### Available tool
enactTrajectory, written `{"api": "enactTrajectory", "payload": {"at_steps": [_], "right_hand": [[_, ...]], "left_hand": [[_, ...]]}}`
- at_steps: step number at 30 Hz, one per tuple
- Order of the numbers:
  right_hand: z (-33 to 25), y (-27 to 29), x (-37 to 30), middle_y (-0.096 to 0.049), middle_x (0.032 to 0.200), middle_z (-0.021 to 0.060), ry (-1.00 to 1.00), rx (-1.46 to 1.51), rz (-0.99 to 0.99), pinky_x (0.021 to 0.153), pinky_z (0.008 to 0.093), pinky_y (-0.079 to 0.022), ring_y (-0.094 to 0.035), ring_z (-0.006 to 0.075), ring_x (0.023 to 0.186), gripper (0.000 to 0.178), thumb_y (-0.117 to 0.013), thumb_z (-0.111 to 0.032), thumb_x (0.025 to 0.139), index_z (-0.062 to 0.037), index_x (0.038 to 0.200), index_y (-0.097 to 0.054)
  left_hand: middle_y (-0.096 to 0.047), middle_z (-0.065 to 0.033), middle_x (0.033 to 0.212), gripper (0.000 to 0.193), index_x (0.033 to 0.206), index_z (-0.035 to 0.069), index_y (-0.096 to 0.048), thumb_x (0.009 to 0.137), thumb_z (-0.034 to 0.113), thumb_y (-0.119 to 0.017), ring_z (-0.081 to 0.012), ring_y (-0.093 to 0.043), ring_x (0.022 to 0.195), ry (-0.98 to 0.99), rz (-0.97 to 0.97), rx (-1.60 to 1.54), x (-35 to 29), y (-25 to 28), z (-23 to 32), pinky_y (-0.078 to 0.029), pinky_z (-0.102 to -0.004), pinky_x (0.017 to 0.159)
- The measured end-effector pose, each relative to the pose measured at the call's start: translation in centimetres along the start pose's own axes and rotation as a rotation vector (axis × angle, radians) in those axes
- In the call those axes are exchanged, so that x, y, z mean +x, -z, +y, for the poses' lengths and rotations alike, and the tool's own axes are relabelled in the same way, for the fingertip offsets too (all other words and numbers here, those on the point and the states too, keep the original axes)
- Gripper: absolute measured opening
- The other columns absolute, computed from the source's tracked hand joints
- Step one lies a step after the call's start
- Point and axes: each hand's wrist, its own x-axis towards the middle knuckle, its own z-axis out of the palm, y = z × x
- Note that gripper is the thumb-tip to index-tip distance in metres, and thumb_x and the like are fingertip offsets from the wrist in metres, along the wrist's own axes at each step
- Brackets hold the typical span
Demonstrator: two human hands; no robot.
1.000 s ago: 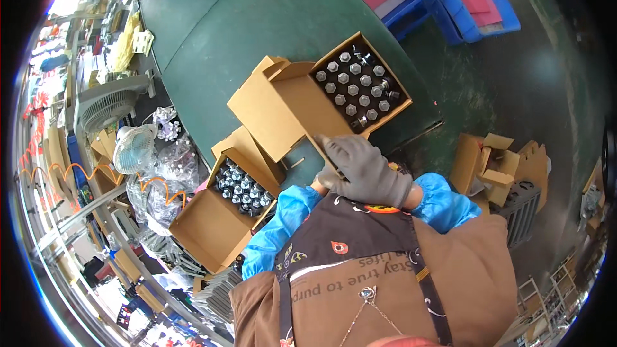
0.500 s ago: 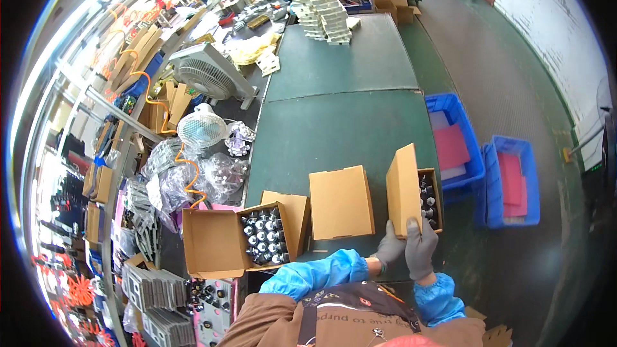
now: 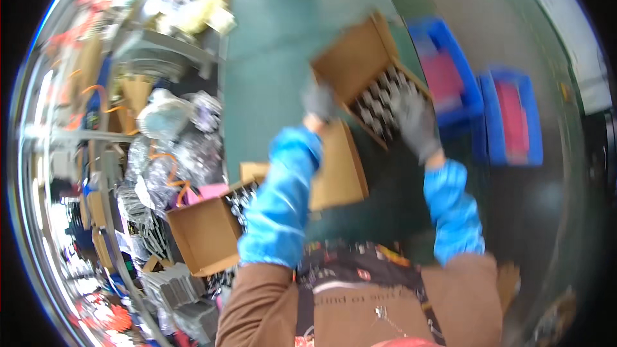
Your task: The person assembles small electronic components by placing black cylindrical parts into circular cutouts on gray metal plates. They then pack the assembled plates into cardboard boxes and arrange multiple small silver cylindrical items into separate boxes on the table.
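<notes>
Open-lidded carton (image 3: 347,67) is sitting at the surface's (image 3: 270,83) right edge, near the blue bins (image 3: 450,38); its lid (image 3: 363,54) is leaning back, leaving the metal hardware (image 3: 375,108) exposed; left hand (image 3: 319,101) is resting at the lid's near edge, probably steadying it; right hand (image 3: 418,125) is reaching over the hardware, fingers looking extended; blur is hiding both grips, can't tell if either is pinching; closed carton (image 3: 339,170) is lying nearer the body, leaving the open one accessible

Bare green tabletop (image 3: 267,83) leaves passage left of the open carton (image 3: 357,58); a blue bin (image 3: 461,114) crowds its right.
</notes>
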Motion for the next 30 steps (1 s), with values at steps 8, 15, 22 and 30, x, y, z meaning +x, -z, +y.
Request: {"api": "enactTrajectory", "payload": {"at_steps": [8,15,22,30], "right_hand": [[11.0,3.1,0.5,-0.07,0.106,0.0125,0.068,-0.045,-0.159,0.088,0.0414,-0.053,-0.066,0.0324,0.098,0.02,-0.062,-0.012,0.09,-0.0079,0.108,-0.07],[6.4,-3.5,3.0,-0.07,0.098,0.0096,0.192,-0.559,-0.606,0.077,0.0425,-0.054,-0.068,0.0288,0.093,0.017,-0.065,-0.019,0.087,-0.0086,0.1,-0.065],[7.3,-5.5,3.2,-0.071,0.097,0.0131,0.115,-0.627,-0.729,0.075,0.0459,-0.056,-0.071,0.0317,0.093,0.019,-0.064,-0.017,0.088,-0.0089,0.105,-0.067],[6.7,-5.9,4.3,-0.07,0.097,0.0133,-0.039,-0.687,-0.709,0.07,0.0442,-0.057,-0.071,0.0322,0.089,0.02,-0.065,-0.016,0.086,-0.0102,0.105,-0.067]], "left_hand": [[-0.067,-0.0128,0.119,0.049,0.131,0.01,-0.058,0.089,0.031,-0.069,-0.043,-0.063,0.114,0.545,0.271,-0.587,7.1,6.5,-2.3,-0.051,-0.0605,0.091],[-0.059,-0.0027,0.128,0.041,0.126,0.021,-0.061,0.086,0.018,-0.06,-0.0261,-0.053,0.122,-0.613,0.555,0.431,7.2,5.7,-1.2,-0.04,-0.0427,0.108],[-0.064,0.0014,0.108,0.021,0.105,0.017,-0.069,0.085,0.018,-0.061,-0.0226,-0.06,0.111,-0.708,-0.069,0.133,4.1,6.0,1.1,-0.055,-0.0387,0.089],[-0.063,-0.0132,0.108,0.022,0.108,0.011,-0.065,0.089,0.022,-0.061,-0.036,-0.066,0.099,-0.379,-0.172,0.066,3.4,1.1,5.0,-0.059,-0.0451,0.079]]}}
